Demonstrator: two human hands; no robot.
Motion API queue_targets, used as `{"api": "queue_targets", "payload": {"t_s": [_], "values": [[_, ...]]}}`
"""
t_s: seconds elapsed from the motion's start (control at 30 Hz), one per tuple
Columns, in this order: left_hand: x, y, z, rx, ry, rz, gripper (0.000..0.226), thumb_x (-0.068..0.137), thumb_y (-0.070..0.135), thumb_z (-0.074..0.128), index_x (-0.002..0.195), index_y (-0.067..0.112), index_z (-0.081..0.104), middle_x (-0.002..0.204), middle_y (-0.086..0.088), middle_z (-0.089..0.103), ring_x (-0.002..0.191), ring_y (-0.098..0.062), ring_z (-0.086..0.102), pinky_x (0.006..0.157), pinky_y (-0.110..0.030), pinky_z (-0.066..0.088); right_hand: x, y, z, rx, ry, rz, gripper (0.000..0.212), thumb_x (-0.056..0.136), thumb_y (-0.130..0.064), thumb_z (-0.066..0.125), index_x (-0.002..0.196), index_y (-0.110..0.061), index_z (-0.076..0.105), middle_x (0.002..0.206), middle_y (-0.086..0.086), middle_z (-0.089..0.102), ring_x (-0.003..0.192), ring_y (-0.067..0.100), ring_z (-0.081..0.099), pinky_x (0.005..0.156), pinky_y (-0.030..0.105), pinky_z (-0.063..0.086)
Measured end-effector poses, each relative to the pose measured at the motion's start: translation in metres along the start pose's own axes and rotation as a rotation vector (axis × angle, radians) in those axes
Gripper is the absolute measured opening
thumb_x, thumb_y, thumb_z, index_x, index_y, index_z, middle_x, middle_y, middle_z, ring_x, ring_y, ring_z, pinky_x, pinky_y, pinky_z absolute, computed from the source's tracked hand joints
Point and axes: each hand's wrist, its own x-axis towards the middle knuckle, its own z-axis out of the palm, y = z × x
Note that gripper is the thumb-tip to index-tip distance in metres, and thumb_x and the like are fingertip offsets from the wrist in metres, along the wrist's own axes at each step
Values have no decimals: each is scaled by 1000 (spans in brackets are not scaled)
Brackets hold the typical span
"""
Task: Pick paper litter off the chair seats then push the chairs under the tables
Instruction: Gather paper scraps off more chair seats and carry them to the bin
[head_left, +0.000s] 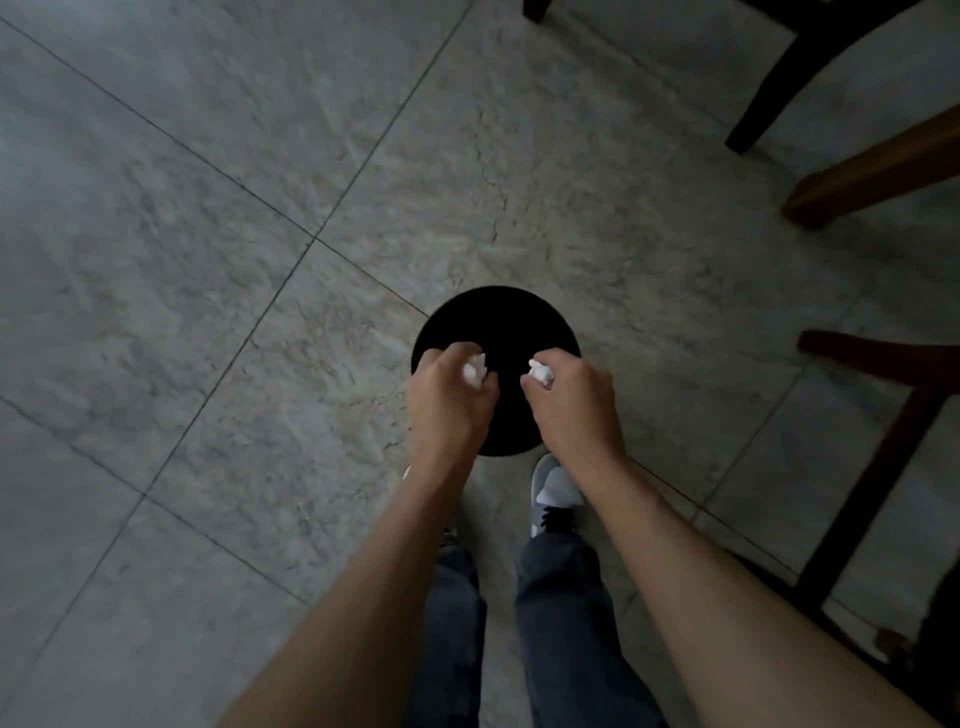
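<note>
Both my hands hover side by side over a round black bin (504, 322) on the floor. My left hand (447, 395) grips a crumpled white paper ball (474, 370) in its curled fingers. My right hand (571, 400) pinches a second crumpled white paper ball (540, 371). Both papers sit above the bin's dark opening. The inside of the bin is too dark to see.
Grey marble floor tiles (208, 260) spread out to the left and ahead. Dark chair legs (769, 88) and a brown wooden leg (872, 176) stand at the upper right. A dark red-brown chair frame (883, 457) is at the right. My feet stand just behind the bin.
</note>
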Motion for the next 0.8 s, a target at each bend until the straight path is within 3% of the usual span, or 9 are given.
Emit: {"api": "queue_targets", "payload": {"t_s": [0.2, 0.3, 0.47, 0.7, 0.8], "values": [[35, -33, 57, -57, -1, -74, 35, 83, 25, 75, 115, 14, 71, 110, -11, 70, 101, -23, 65, 78, -15, 36, 41, 45, 51, 38, -38, 169, 29, 91, -24, 69, 117, -12, 70, 105, 18, 71, 98, 33, 66, 75, 27, 47], [49, -47, 75, -61, -1, -126, 35, 82, 28, 73, 114, 13, 71, 107, -11, 72, 100, -24, 67, 78, -22, 43, 52, 56, 70, 54, -36, 213, 22, 90, -24, 69, 108, -11, 71, 96, 15, 72, 91, 31, 67, 67, 23, 39], [64, -67, 97, -92, 8, -169, 24, 81, 23, 72, 100, 11, 73, 91, -9, 75, 89, -24, 69, 70, -22, 43, 68, 58, 101, 115, -46, 266, 16, 91, -20, 64, 94, -5, 68, 91, 16, 71, 90, 34, 67, 69, 29, 45], [82, -87, 122, -160, -74, -283, 16, 79, 26, 71, 82, 12, 65, 75, -7, 71, 74, -26, 69, 67, -38, 58, 87, 77, 131, 178, -75, 431, 23, 94, -20, 60, 112, -10, 69, 108, 17, 69, 104, 34, 64, 78, 27, 44], [90, -90, 130, -210, -82, -342, 14, 78, 24, 73, 86, 13, 68, 81, -5, 73, 79, -24, 71, 74, -40, 59, 97, 80, 139, 241, -67, 498, 22, 94, -14, 59, 113, -5, 66, 112, 14, 68, 106, 30, 63, 80, 26, 43]]}}
